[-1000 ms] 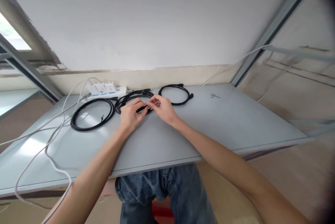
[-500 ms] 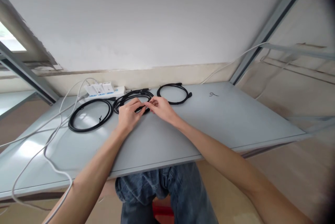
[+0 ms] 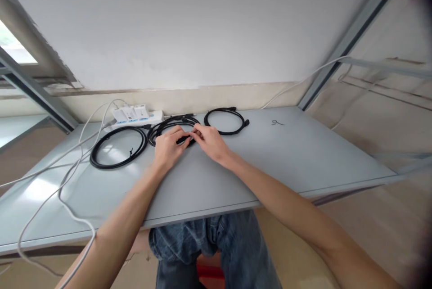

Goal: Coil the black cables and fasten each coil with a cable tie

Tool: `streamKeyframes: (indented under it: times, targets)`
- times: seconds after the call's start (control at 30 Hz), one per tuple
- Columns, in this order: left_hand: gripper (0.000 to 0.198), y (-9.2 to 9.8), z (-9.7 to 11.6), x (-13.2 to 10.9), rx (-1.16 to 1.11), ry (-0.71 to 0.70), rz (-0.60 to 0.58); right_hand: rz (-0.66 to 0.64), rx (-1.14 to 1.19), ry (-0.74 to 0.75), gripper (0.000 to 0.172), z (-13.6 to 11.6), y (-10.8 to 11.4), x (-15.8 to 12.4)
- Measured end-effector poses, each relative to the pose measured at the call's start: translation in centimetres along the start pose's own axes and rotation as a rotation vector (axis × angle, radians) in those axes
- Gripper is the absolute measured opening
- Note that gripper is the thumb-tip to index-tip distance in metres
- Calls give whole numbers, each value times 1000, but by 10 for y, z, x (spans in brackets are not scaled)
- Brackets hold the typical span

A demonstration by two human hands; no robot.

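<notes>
While the thumb and fingers of the left hand [image 3: 172, 144] are bending narrowly round a black piece of the middle cable coil [image 3: 168, 123], those of the right hand [image 3: 209, 141] are meeting them tip to tip; whether the right fingers are gripping anything, I cannot tell, since the spot is too small and partly hidden. The middle coil is lying on the grey table [image 3: 209, 185], just beyond the hands, its near edge disappearing behind the fingers. Both forearms are reaching in over the table's front edge. To the left, another black coil [image 3: 111, 167] is resting flat, a small knotted tie [image 3: 131, 152] sticking up from it; to the right, a smaller black coil [image 3: 226, 133] is lying near the wall [image 3: 202, 32], and farther right a loose thin tie [image 3: 278, 123] is curling on the tabletop. Behind the left coil, a white power strip [image 3: 157, 118] is carrying white plugs [image 3: 141, 111], and white cables [image 3: 80, 220] are trailing over the left forearm.
</notes>
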State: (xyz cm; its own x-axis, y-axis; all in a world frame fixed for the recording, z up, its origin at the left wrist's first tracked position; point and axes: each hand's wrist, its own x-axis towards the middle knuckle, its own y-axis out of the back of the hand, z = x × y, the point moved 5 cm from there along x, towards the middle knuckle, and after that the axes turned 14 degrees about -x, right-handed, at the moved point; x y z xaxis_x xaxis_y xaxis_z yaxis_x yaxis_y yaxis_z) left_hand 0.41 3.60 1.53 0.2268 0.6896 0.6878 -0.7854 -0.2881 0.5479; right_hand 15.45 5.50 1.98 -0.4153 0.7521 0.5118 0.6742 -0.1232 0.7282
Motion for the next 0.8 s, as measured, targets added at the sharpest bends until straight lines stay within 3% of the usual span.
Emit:
streamKeyframes:
  times: [0.23, 0.5, 0.63, 0.8]
  targets:
    - [14, -2, 2, 2, 76, 69, -55, 35, -111, 47, 17, -1, -1, -1]
    - [16, -9, -5, 0, 178, 76, -139, -12, -250, 143, 19, -2, -1, -2]
    - [17, -12, -5, -1, 198, 79, -193, -65, -258, 208, 19, -2, -1, -2]
    - [19, -11, -3, 0, 205, 95, -192, -15, -213, 203, 19, -2, 3, -2]
